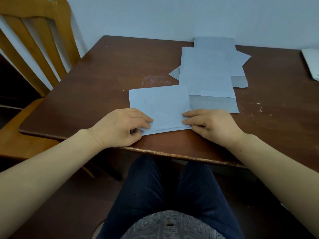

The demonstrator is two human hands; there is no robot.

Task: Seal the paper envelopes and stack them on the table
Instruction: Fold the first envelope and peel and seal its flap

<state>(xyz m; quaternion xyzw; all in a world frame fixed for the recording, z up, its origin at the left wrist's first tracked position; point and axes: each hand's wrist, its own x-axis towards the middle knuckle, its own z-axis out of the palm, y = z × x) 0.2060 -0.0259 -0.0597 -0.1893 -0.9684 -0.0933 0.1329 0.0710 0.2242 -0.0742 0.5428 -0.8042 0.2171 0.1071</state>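
A pale blue paper envelope (160, 104) lies flat near the front edge of the dark brown table (103, 80). My left hand (120, 128) pinches its near left corner, and my right hand (212, 126) pinches its near right edge, fingertips resting on the paper. The near edge shows a folded flap under my fingers. Behind and to the right, a loose pile of several more pale blue envelopes (208, 71) lies spread out with open flaps showing.
A wooden chair (38, 54) stands at the table's left side. A white object (310, 62) lies at the far right edge of the table. A pale wall runs behind the table. My legs are under the front edge.
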